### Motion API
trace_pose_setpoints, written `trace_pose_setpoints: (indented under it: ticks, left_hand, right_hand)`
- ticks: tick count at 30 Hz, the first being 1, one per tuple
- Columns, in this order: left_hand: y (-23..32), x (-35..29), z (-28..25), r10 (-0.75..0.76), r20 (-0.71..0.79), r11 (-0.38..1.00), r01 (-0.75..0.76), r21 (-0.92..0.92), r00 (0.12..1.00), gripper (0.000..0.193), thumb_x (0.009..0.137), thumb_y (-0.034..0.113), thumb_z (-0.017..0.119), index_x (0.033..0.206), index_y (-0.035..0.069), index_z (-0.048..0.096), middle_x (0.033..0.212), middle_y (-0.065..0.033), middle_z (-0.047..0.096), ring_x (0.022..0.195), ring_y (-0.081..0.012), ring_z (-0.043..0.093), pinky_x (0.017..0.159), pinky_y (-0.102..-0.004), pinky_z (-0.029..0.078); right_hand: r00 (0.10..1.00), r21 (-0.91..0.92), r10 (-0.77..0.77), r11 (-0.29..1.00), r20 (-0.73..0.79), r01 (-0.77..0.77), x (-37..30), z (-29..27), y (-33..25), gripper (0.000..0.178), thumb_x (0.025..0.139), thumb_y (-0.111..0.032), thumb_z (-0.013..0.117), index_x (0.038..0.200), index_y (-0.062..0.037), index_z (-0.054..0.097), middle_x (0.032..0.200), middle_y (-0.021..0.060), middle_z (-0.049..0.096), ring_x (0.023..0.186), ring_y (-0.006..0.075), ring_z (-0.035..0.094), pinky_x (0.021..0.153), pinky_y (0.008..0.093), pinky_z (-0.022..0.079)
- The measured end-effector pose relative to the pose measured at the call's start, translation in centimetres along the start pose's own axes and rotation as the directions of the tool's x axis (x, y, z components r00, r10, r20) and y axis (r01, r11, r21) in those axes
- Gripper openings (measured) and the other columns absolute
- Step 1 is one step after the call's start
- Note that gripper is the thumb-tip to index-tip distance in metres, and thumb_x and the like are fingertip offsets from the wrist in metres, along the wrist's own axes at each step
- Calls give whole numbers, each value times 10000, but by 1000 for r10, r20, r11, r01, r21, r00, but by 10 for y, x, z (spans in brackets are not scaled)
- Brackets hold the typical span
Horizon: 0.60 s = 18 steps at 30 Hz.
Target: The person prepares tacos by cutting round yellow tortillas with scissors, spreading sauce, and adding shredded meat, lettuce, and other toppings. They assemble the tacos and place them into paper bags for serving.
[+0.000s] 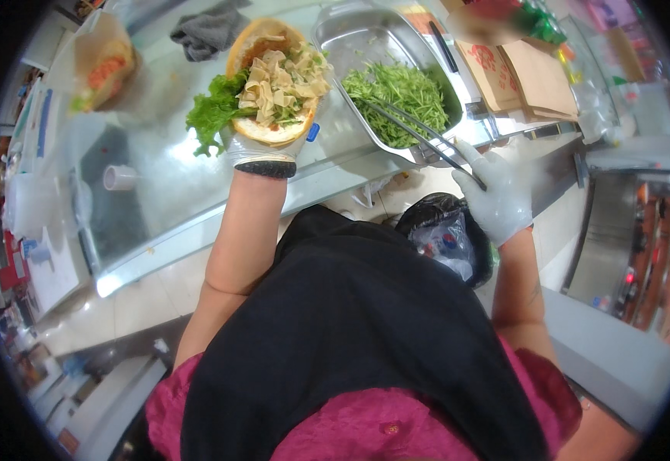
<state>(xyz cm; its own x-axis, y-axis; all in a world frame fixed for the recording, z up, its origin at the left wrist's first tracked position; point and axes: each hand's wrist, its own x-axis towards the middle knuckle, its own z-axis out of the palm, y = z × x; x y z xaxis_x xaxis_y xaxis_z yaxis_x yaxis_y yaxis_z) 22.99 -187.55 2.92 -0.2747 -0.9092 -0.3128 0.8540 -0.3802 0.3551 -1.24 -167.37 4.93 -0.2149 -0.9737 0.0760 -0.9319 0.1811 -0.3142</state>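
Observation:
My left hand (pixel 264 150), in a clear glove with a dark band at the wrist, holds up an opened filled bun (pixel 279 137) from below. Pale flat strips (pixel 281 83) and bits of green fill it, and a frilly lettuce leaf (pixel 213 113) sticks out at its left side. My right hand (pixel 498 197), gloved too, is closed around dark tongs (pixel 419 132). Their tips reach into shredded green vegetable (pixel 396 86), which looks like cucumber, in a deep metal pan (pixel 373 17) right of the bun. How far the tips are apart is hard to see.
Brown paper bags (pixel 531 77) lie right of the pan. Another filled bun (pixel 104 73) in a wrapper stands at the far left. A grey cloth (pixel 204 32) and a small white cup (pixel 119 177) rest on the counter (pixel 173 184). Below its edge stands a black-lined bin (pixel 427 209).

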Motion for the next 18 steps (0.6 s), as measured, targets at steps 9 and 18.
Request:
trace_pose_setpoints:
  ticks: [9, 18]
  left_hand:
    - [1, -2, 2, -14, -39, 1000, 14, -11, 999, 543, 1007, 476, 426, 1418, 134, 515, 1455, -108, 521, 1337, -358, 479, 1121, -575, 385]
    - [-18, 17, 7, -134, 81, 988, 139, -66, 988, 517, 1019, 502, 383, 1369, 166, 560, 1424, -81, 556, 1297, -339, 522, 1046, -576, 451]
  right_hand:
    - [987, 187, 70, 981, -142, -42, -20, -27, -3, 454, 842, -104, 743, 1291, -117, 677, 845, 118, 649, 724, 241, 624, 705, 327, 509]
    - [958, 400, -18, 906, -286, 137, -21, -52, -36, 504, 804, -2, 757, 1299, -15, 660, 860, 112, 660, 740, 159, 605, 710, 291, 499]
